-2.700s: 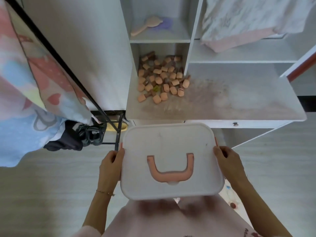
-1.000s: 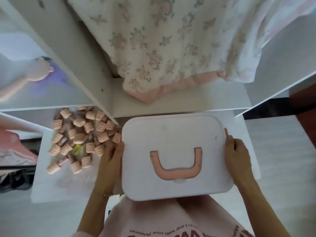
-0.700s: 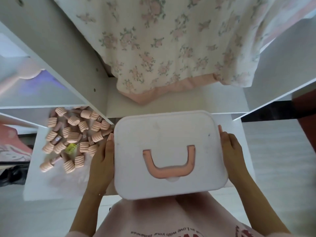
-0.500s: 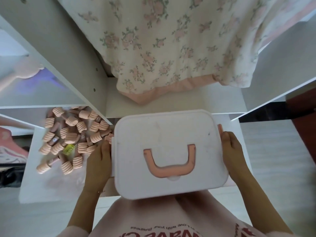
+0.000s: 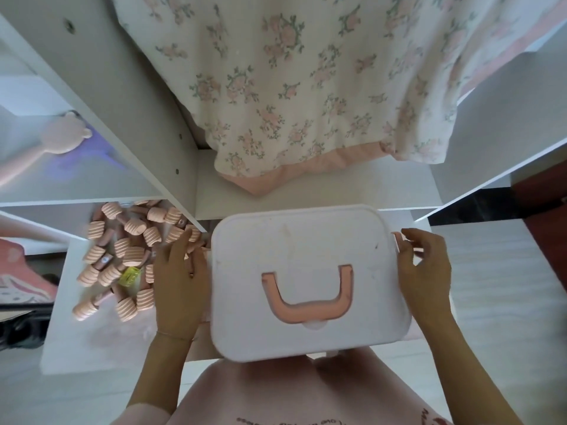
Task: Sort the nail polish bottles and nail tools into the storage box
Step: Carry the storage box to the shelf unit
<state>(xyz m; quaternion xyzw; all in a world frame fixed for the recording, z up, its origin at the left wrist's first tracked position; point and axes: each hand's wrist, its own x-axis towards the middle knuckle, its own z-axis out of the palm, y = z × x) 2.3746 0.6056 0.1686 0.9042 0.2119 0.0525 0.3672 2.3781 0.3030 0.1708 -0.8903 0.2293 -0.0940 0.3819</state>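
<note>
Storage box (image 5: 310, 280) sits closed on the desk (image 5: 92, 338) between both hands: left hand (image 5: 179, 289) flat at nine o'clock, right hand (image 5: 425, 277) loosely spread at three.

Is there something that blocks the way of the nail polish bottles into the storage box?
Yes. The white lid of the storage box is closed, its pink handle lying flat. The bottles lie heaped to its left on the desk.
</note>
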